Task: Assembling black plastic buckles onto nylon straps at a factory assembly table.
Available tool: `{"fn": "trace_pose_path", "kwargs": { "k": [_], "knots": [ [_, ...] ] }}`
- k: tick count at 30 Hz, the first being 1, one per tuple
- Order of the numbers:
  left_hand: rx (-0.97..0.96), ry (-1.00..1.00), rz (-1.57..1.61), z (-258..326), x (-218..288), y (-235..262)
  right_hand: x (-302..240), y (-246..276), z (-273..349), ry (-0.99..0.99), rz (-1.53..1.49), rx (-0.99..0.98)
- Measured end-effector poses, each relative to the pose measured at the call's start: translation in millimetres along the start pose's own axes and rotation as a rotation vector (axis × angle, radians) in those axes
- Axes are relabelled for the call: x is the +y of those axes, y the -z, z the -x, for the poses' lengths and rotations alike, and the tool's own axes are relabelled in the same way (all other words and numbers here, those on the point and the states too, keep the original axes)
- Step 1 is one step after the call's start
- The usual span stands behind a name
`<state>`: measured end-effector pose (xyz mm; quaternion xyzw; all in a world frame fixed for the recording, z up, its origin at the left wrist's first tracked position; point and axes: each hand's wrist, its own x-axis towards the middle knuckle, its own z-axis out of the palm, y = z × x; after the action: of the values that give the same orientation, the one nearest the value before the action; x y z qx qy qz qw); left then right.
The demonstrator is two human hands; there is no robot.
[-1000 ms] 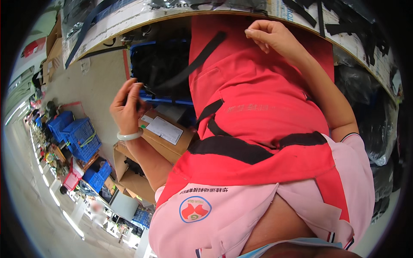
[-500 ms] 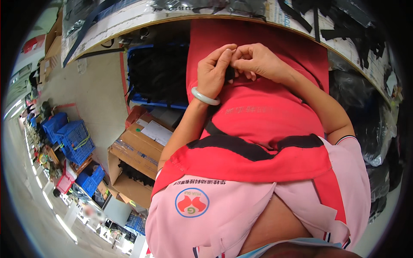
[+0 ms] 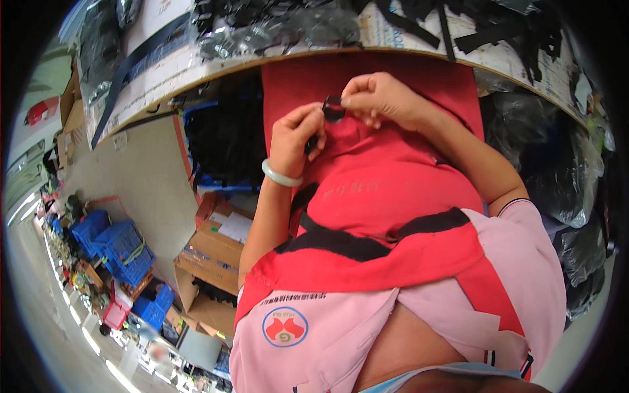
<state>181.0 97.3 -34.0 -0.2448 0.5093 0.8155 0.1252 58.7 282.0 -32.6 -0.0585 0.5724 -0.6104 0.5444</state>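
Note:
My right hand (image 3: 383,99) pinches a small black plastic buckle (image 3: 333,109) between thumb and fingers, just under the table edge (image 3: 262,60). My left hand (image 3: 295,136), with a pale green bangle (image 3: 280,175) on the wrist, is closed on another small black piece (image 3: 312,144) right beside it. Both hands are above my red apron (image 3: 386,196), which has a black strap (image 3: 354,241) across it. The left hand's piece is mostly hidden by the fingers.
The table top holds black straps and buckles in clear bags (image 3: 288,26). Black plastic bags (image 3: 563,170) hang at the right. Under the table sit a blue crate of black parts (image 3: 216,150) and cardboard boxes (image 3: 213,252). Blue crates (image 3: 114,242) stand on the floor at the left.
My left hand rose from the boxes at the left up to my right hand. The two have now drawn slightly apart, with the buckle showing in the right fingers.

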Motion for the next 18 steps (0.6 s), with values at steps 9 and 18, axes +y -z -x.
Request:
{"fn": "trace_pose_path", "kwargs": {
  "k": [9, 18],
  "knots": [
    [-0.281, 0.065, 0.377, -18, -6, 9, -67, 52, -4, 0.807, 1.121, 0.596],
    [-0.392, 0.135, 0.427, -25, -15, -8, -126, 100, -48, 0.751, 1.624, 0.446]
  ]
}}
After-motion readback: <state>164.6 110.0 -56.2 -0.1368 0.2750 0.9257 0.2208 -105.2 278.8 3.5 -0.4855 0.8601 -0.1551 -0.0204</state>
